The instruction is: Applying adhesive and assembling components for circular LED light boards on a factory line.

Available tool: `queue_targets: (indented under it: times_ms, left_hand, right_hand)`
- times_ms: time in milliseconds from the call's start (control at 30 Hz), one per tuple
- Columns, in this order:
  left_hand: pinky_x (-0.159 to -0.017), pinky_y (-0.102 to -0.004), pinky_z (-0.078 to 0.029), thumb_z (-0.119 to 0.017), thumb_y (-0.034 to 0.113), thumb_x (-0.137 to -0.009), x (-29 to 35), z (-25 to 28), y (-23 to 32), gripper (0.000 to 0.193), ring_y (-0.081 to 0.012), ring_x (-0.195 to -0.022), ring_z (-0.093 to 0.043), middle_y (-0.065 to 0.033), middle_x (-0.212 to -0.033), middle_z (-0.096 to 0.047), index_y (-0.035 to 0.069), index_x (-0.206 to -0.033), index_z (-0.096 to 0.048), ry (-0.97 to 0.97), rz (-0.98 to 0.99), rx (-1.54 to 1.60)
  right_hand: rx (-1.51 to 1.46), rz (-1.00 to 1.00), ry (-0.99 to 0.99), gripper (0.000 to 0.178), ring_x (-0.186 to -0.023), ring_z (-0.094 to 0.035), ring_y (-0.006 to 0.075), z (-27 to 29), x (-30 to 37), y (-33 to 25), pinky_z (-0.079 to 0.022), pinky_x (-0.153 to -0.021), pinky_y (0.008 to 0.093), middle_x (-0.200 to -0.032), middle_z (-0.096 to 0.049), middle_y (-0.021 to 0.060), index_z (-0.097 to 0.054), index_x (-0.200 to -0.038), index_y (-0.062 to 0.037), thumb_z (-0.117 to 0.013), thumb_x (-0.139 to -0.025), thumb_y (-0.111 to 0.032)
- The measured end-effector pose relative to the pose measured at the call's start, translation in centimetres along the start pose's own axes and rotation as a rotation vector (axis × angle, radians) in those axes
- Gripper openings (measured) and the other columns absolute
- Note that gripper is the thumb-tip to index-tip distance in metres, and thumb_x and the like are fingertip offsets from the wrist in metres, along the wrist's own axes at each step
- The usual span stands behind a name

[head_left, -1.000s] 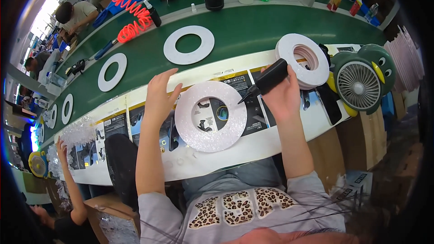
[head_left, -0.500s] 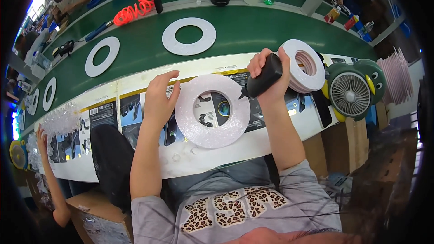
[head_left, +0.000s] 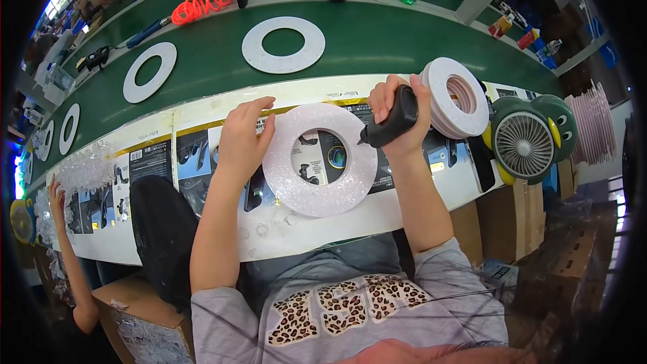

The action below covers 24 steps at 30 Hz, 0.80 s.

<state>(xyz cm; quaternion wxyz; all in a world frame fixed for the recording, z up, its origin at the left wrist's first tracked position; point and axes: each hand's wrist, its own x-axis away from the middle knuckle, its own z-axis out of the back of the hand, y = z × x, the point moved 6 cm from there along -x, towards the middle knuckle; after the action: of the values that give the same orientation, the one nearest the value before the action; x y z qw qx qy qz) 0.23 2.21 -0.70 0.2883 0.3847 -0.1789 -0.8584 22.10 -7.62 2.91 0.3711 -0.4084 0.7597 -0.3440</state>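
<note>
A white ring-shaped disc with a speckled, glossy face lies before me on the printed sheets covering the worktop. My right hand is closed around a black squeeze bottle. The bottle's narrow nozzle points left, its tip at the disc's right side; whether it touches cannot be told. My left hand is at the disc's left edge, fingers stretched out and thumb apart, holding nothing. Right of my right hand stands a stack of similar rings with pinkish edges.
A green fan stands at the right, past the stack. More white rings lie on the green belt beyond the worktop. A coiled red hose and bottles are behind. Another person's hand touches clear plastic pieces at far left.
The view has shifted slightly. My left hand's fingers have tilted a little to the right. My right hand keeps the squeeze bottle by the disc's right side.
</note>
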Motion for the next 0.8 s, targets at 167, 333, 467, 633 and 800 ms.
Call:
queue_targets:
  times_ms: [167, 333, 467, 633, 800]
  left_hand:
    - [-0.086, -0.0385, -0.048, -0.065, 0.006, -0.084, 0.02, -0.03, -0.1, 0.029, -0.0304, -0.095, -0.063, -0.0115, -0.1, -0.068, 0.005, -0.112, -0.061, 0.0, 0.007, 0.0]
    - [-0.086, -0.0386, -0.048, -0.065, 0.005, -0.084, -0.02, -0.04, -0.08, 0.029, -0.0304, -0.095, -0.063, -0.0112, -0.1, -0.068, 0.005, -0.113, -0.061, -0.004, 0.011, 0.004]
    - [-0.086, -0.0387, -0.048, -0.065, 0.005, -0.084, 0.01, 0.11, -0.12, 0.03, -0.0303, -0.095, -0.063, -0.0115, -0.101, -0.067, 0.005, -0.114, -0.061, -0.006, 0.014, 0.003]
    - [-0.086, -0.0389, -0.048, -0.065, 0.005, -0.084, 0.0, -0.1, -0.24, 0.031, -0.0302, -0.096, -0.063, -0.0117, -0.101, -0.067, 0.005, -0.115, -0.06, -0.016, 0.028, 0.008]
    - [-0.086, -0.0388, -0.048, -0.065, 0.005, -0.083, 0.03, 0.02, -0.24, 0.032, -0.0302, -0.095, -0.063, -0.0118, -0.101, -0.068, 0.006, -0.115, -0.06, -0.017, 0.032, -0.002]
  right_hand:
    - [0.014, -0.005, -0.015, 0.049, -0.049, -0.039, 0.0118, 0.06, 0.01, 0.25, -0.032, -0.056, 0.0253, -0.049, -0.041, 0.0028, -0.042, -0.062, -0.0082, -0.031, -0.097, -0.041]
    - [0.01, -0.008, -0.022, 0.049, -0.049, -0.039, 0.0116, 0.17, 0.01, 0.45, -0.032, -0.056, 0.0252, -0.049, -0.041, 0.0024, -0.042, -0.062, -0.0086, -0.032, -0.096, -0.041]
    - [0.007, -0.013, -0.03, 0.049, -0.05, -0.039, 0.0115, 0.01, -0.03, 0.53, -0.031, -0.056, 0.025, -0.049, -0.04, 0.0022, -0.042, -0.062, -0.0086, -0.032, -0.096, -0.042]
    - [0.024, -0.032, -0.004, 0.048, -0.052, -0.041, 0.0125, 0.27, -0.01, 0.31, -0.034, -0.056, 0.0257, -0.052, -0.042, 0.0035, -0.042, -0.062, -0.0086, -0.033, -0.095, -0.042]
    - [0.006, -0.053, 0.035, 0.044, -0.056, -0.043, 0.0144, 0.34, 0.1, 0.05, -0.037, -0.058, 0.0262, -0.056, -0.044, 0.0053, -0.041, -0.064, -0.0081, -0.034, -0.094, -0.04]
